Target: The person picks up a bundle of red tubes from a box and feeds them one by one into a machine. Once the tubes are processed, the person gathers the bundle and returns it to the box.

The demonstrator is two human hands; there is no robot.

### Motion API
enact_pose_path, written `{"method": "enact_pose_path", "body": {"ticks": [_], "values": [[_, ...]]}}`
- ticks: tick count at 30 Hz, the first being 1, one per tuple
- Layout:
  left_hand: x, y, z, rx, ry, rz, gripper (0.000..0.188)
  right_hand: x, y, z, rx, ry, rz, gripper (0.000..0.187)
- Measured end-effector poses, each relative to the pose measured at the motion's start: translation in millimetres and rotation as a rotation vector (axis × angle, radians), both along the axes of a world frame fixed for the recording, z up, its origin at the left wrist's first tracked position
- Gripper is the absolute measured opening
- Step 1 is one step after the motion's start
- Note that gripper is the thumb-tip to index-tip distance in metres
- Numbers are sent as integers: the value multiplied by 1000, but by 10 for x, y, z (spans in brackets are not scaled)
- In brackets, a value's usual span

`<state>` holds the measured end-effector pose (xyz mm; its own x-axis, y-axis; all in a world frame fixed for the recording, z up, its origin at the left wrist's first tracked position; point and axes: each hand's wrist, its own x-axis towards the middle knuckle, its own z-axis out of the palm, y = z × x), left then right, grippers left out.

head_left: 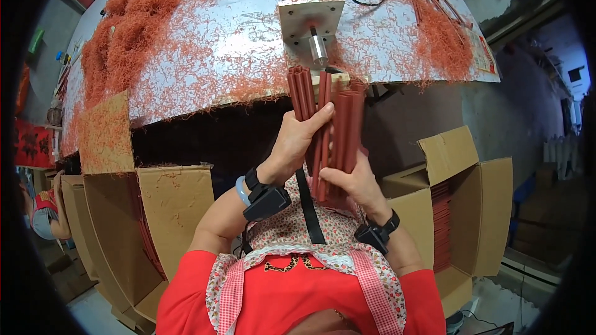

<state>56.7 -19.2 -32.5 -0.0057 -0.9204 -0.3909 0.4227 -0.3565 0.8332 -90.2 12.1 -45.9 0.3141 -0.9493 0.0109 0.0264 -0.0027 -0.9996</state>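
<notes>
My left hand (294, 142) is closed round a bundle of slim reddish-brown rods (302, 96), the thumb lying across them. Lower and to the right, my right hand (359, 185) grips a second, thicker bundle of the same rods (347, 125), blurred at its upper end. A few rods stand between the two bundles, and which hand bears them I cannot tell. Both bundles point up toward the table edge, just below a metal spindle (318, 51) that juts from a white mounting plate (310, 20). The fingers behind the rods are hidden.
Curly red shavings (133, 40) heap on the white table (217, 31), with another pile (444, 46) at right. An open carton (174, 195) stands at left, another (490, 211) with stacked rods at right. A cable (366, 4) runs behind the motor. Another person (46, 214) is far left.
</notes>
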Motion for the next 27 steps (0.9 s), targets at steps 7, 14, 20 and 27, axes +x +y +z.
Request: {"method": "enact_pose_path", "body": {"ticks": [7, 14, 20, 27], "values": [[-29, 99, 46, 10, 65, -98, 32, -138, -6, 249, 523, -243, 39, 49], [-20, -109, -66, -59, 63, 22, 30, -54, -270, 201, 457, -208, 50, 48], [-100, 152, -131, -137, -34, 54, 22, -122, -52, 187, 473, -112, 38, 45], [16, -30, -31, -89, -34, -35, 22, -125, -258, 122, 513, -142, 104, 44]]}}
